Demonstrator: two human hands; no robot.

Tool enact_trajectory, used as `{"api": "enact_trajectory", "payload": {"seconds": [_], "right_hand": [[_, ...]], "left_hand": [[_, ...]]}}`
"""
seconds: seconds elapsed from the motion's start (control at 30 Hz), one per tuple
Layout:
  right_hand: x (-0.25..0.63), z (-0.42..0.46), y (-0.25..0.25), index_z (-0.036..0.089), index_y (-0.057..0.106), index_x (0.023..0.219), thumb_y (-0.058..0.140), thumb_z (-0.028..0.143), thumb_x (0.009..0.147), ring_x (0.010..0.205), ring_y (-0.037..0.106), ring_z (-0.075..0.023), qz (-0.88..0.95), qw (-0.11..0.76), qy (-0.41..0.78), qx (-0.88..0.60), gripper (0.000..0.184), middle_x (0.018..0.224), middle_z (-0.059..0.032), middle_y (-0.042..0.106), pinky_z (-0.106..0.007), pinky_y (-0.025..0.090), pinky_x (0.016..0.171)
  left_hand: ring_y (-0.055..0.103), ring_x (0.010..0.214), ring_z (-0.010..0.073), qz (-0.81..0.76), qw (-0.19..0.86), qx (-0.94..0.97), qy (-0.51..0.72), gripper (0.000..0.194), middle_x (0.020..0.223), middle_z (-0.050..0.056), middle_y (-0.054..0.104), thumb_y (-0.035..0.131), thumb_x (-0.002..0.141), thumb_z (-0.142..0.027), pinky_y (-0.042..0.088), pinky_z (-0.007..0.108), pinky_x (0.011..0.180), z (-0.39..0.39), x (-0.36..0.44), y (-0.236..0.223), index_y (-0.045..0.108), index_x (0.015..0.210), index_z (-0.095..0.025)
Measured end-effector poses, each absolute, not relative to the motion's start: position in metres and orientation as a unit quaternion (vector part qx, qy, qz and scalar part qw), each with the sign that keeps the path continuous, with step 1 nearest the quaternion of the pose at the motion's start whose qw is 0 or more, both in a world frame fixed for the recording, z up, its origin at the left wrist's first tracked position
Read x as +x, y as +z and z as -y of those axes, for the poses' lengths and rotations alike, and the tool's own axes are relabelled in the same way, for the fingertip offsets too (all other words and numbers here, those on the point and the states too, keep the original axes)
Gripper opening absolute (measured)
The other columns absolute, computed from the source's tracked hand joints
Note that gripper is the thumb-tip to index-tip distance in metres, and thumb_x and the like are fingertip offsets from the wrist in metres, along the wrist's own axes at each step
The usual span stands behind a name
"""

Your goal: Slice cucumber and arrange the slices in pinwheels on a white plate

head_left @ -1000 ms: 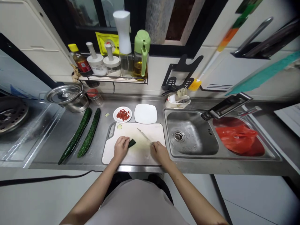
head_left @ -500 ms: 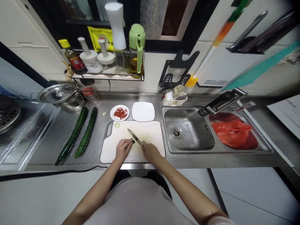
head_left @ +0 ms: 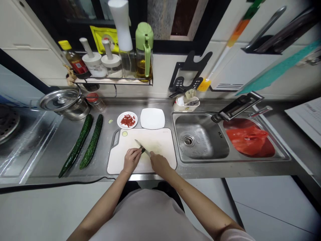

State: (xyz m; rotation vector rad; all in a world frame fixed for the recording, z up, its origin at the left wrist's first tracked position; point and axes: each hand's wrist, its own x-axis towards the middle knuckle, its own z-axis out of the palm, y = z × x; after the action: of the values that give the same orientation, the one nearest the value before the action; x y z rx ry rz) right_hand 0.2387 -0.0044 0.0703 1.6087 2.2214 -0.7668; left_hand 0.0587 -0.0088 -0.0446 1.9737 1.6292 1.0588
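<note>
My right hand (head_left: 159,164) is closed around the handle of a kitchen knife (head_left: 138,143), its blade pointing up and left over the white cutting board (head_left: 160,137). Under my left hand (head_left: 131,159), with curled fingers, a dark green cucumber piece (head_left: 142,149) pokes out against the blade. Most of that piece is hidden by my fingers. A pale cucumber slice (head_left: 124,134) lies at the board's upper left. Two whole cucumbers (head_left: 77,147) rest on the counter to the left of the board.
Behind the board stand a plate of chopped red bits (head_left: 120,124) and a white square plate (head_left: 152,118). A lidded steel pot (head_left: 75,108) is at the back left. On the right, the sink (head_left: 203,137) has a red plastic bag (head_left: 247,139) in its second basin.
The knife has shifted slightly, its blade now lower and nearer my left fingers at the cucumber piece. My left hand stays almost in place. The whole view has shifted a little.
</note>
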Motion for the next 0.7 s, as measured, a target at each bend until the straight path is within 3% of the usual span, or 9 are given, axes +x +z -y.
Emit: {"api": "enact_trajectory", "payload": {"seconds": [0.7], "right_hand": [[0.235,0.003,0.079,0.013,0.045,0.123,0.032,0.011,0.094,0.093,0.067,-0.0244,-0.774,0.179,-0.254,0.551,0.032,0.097,-0.0159,0.068,-0.031,0.05,0.074]], "left_hand": [[0.062,0.092,0.0177,-0.539,0.136,0.723,0.41,0.019,0.097,0.006,0.069,0.054,0.091,-0.027,0.053,0.035,0.083,0.007,0.059,-0.046,0.071,0.1,-0.023]]}}
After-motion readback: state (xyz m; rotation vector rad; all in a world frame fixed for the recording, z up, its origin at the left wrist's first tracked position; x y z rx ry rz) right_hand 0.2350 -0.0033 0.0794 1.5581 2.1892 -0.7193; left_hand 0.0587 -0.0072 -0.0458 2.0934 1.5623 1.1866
